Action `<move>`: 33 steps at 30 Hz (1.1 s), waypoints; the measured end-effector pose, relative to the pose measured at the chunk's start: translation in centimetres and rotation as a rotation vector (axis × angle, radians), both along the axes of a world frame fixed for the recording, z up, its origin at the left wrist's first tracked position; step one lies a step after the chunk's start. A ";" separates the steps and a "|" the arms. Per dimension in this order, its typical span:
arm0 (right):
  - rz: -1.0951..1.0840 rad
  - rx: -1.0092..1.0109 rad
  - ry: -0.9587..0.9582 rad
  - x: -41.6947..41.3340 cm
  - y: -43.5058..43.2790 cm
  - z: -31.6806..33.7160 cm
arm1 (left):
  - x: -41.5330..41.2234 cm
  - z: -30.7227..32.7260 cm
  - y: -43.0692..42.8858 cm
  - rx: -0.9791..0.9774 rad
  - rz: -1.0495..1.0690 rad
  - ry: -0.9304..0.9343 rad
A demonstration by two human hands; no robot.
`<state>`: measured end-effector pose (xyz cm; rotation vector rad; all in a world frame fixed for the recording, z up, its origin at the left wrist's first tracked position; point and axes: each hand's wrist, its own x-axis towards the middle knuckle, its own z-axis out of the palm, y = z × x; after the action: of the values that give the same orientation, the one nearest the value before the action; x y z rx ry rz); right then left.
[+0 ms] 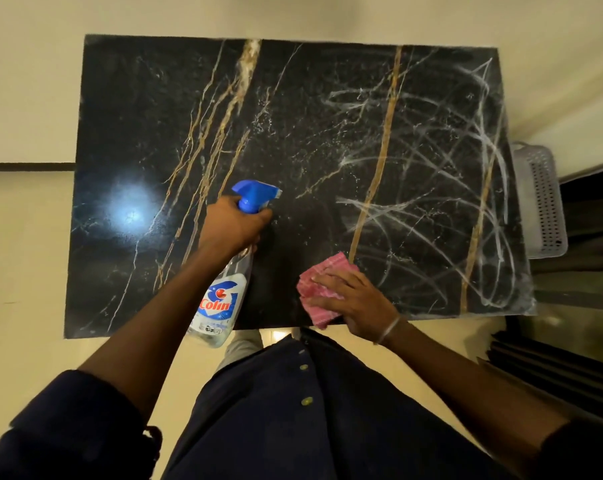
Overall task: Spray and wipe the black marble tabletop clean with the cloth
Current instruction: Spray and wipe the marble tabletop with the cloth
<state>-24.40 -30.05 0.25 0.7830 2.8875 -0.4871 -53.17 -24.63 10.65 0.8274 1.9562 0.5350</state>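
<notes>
The black marble tabletop (147, 109) has gold and white veins. White scribbled streaks cover its right half, and fine droplets speckle the middle. My left hand (232, 225) grips the neck of a clear spray bottle (220, 303) with a blue trigger head, held over the table's front middle, nozzle aimed away from me and to the right. My right hand (357, 303) lies flat on a folded pink cloth (315, 284), pressing it on the tabletop near the front edge.
A grey perforated plastic basket (542, 199) stands just off the table's right edge. Dark curtain folds and a window frame (570, 358) run along the right. Cream floor surrounds the table on the left and back. A lamp glare spots the table's left side.
</notes>
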 end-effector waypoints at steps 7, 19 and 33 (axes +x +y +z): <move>-0.131 0.003 0.026 2.6 -0.2 -0.2 | 0.2 0.3 1.2 0.012 -0.057 0.012; -0.407 0.014 -0.014 -7.2 14.1 1.4 | -1.3 0.5 0.8 0.017 -0.060 0.081; -0.439 -0.021 0.077 -0.3 0.7 0.8 | -1.3 0.4 0.7 0.012 -0.079 0.024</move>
<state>-24.70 -29.39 1.07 1.4325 2.7652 -0.5963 -54.42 -23.94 11.04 0.9183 1.9348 0.4922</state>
